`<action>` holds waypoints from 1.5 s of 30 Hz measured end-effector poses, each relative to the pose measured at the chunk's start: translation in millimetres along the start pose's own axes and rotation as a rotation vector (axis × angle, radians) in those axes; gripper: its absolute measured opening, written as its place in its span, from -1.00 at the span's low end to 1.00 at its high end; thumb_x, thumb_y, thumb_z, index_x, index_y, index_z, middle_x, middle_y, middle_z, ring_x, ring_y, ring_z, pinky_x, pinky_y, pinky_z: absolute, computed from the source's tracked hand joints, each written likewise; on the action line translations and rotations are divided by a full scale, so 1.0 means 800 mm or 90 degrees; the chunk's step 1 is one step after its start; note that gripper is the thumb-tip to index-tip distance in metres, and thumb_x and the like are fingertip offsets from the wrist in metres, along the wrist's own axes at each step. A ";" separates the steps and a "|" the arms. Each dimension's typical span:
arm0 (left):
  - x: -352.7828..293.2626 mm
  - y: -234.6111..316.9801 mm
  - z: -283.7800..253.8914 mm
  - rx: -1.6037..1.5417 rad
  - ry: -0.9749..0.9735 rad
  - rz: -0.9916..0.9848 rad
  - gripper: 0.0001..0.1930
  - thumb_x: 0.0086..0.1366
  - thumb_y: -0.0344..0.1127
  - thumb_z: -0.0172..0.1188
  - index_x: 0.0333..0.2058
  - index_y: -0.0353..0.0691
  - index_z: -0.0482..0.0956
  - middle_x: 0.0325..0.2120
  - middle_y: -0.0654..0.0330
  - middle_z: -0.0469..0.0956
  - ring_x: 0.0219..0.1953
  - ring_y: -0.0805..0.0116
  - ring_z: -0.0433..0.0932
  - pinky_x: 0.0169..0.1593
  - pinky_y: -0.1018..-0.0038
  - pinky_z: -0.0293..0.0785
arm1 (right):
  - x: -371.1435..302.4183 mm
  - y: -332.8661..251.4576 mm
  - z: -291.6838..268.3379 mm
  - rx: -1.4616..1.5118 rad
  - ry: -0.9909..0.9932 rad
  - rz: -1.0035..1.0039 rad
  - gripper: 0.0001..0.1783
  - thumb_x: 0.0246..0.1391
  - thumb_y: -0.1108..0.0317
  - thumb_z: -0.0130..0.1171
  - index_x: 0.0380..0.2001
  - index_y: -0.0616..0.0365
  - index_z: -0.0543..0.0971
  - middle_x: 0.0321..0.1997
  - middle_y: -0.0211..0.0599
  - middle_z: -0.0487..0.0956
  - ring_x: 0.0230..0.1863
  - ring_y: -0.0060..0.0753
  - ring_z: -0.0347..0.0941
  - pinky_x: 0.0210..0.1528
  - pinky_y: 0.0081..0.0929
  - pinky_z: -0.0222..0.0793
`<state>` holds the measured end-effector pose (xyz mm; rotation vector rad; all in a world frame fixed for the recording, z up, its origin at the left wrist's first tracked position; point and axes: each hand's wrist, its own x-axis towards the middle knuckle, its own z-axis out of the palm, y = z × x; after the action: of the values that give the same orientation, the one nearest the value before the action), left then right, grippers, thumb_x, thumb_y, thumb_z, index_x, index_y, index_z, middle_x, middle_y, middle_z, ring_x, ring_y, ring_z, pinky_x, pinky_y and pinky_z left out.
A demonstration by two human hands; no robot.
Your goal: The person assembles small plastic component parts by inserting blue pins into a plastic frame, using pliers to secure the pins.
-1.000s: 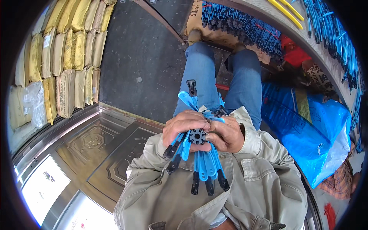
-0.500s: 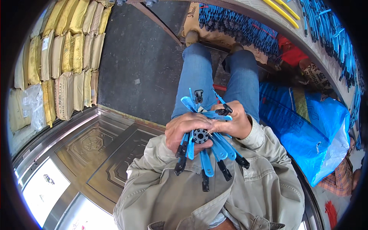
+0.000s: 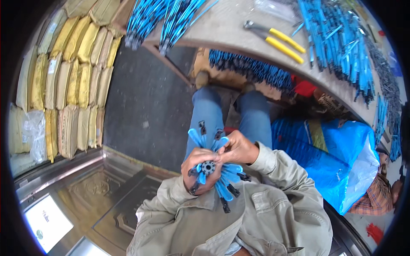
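Before my chest, my left hand (image 3: 194, 167) is closed around a bundle of blue plastic strips (image 3: 225, 184) with black clip-like ends. The strips fan out on several sides of a round black slotted hub (image 3: 208, 167), which sits at the middle of the bundle. On the far right side of the hub, my right hand (image 3: 241, 147) pinches at the base of a blue strip, thumb and fingers together. The fingers of the two hands nearly meet there, and they hide where the strips join the hub.
Ahead, a table (image 3: 232, 45) bears yellow-handled pliers (image 3: 284, 45) and heaps of blue strips (image 3: 337, 47). More strips (image 3: 252, 68) lie below it. A blue sack (image 3: 324, 149) stands at right, near a person in a checked garment (image 3: 373, 198). Stacked packages (image 3: 64, 81) line the left.
The view has tilted up, bringing more of the tabletop into sight. The bundle has turned a little in my left hand. My right hand stays at its strips.
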<state>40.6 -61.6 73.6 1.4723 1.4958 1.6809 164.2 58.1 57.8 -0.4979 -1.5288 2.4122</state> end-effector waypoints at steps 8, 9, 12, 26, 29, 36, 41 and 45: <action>0.046 -0.016 -0.006 -0.006 -0.011 -0.032 -0.82 0.03 -0.59 0.18 -0.35 -0.32 0.44 -0.44 0.14 0.53 -0.44 0.43 0.50 -0.39 0.49 0.42 | 0.012 -0.113 -0.100 -0.578 0.038 -0.197 -0.82 -0.06 0.34 0.22 -0.49 0.26 0.52 -0.47 -0.23 0.55 -0.44 -0.35 0.50 -0.42 -0.51 0.34; 0.061 -0.018 0.003 -0.056 0.024 -0.092 -0.85 -0.01 -0.54 0.24 -0.42 -0.31 0.48 -0.53 0.17 0.53 -0.51 0.43 0.51 -0.44 0.49 0.42 | 0.015 -0.132 -0.118 -0.682 0.227 -0.300 -0.80 -0.07 0.32 0.23 -0.49 0.24 0.50 -0.46 -0.23 0.54 -0.42 -0.28 0.48 -0.41 -0.46 0.33; 0.058 -0.038 0.006 -0.058 -0.023 -0.158 -0.85 -0.05 -0.47 0.32 -0.48 -0.30 0.52 -0.65 0.20 0.53 -0.60 0.46 0.52 -0.49 0.50 0.42 | 0.020 -0.157 -0.154 -0.888 0.474 -0.400 -0.75 -0.09 0.25 0.24 -0.49 0.21 0.48 -0.43 -0.24 0.51 -0.39 -0.21 0.45 -0.39 -0.40 0.31; 0.060 -0.045 -0.013 -0.097 -0.093 -0.250 -0.85 -0.03 -0.47 0.30 -0.44 -0.33 0.54 -0.66 0.25 0.50 -0.62 0.57 0.44 -0.51 0.58 0.37 | 0.016 -0.153 -0.176 -0.826 0.621 -0.299 -0.83 -0.04 0.29 0.15 -0.49 0.15 0.45 -0.41 -0.22 0.42 -0.38 -0.21 0.38 -0.37 -0.44 0.27; 0.069 -0.028 -0.032 -0.139 -0.036 -0.152 -0.86 -0.01 -0.52 0.26 -0.41 -0.31 0.54 -0.64 0.27 0.48 -0.65 0.58 0.40 -0.53 0.60 0.35 | 0.006 -0.128 -0.109 -0.646 0.456 -0.382 -0.87 -0.08 0.37 0.15 -0.46 0.17 0.47 -0.40 -0.19 0.43 -0.37 -0.21 0.38 -0.35 -0.46 0.28; 0.065 -0.041 -0.050 -0.156 -0.154 -0.210 -0.69 -0.07 -0.44 0.37 -0.30 -0.28 0.51 -0.52 0.30 0.49 -0.47 0.59 0.44 -0.38 0.60 0.38 | -0.009 -0.115 -0.033 -1.077 0.339 -0.574 -0.75 -0.17 0.43 0.23 -0.30 0.03 0.55 -0.12 -0.15 0.42 -0.15 -0.22 0.40 -0.12 -0.22 0.29; 0.059 -0.018 -0.045 -0.188 -0.148 -0.187 -0.58 -0.18 -0.39 0.48 -0.30 -0.30 0.51 -0.53 0.26 0.50 -0.49 0.57 0.47 -0.40 0.59 0.39 | -0.003 -0.077 -0.038 -1.371 0.416 -0.557 -0.68 -0.05 0.24 0.17 -0.14 -0.28 0.51 0.11 -0.49 0.27 0.16 -0.42 0.20 0.24 -0.09 -0.15; 0.044 -0.023 -0.051 -0.133 -0.128 -0.187 -0.56 -0.20 -0.36 0.49 -0.30 -0.30 0.51 -0.54 0.24 0.52 -0.49 0.53 0.51 -0.42 0.58 0.40 | 0.006 -0.070 -0.035 -1.428 0.361 -0.658 -0.62 -0.13 0.32 0.25 -0.17 -0.33 0.53 0.05 -0.47 0.26 0.15 -0.31 0.19 0.29 -0.01 -0.25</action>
<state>-12.9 -42.8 77.6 1.2060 1.3109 1.4210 172.2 106.7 96.7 -0.3298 -2.3459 -0.7309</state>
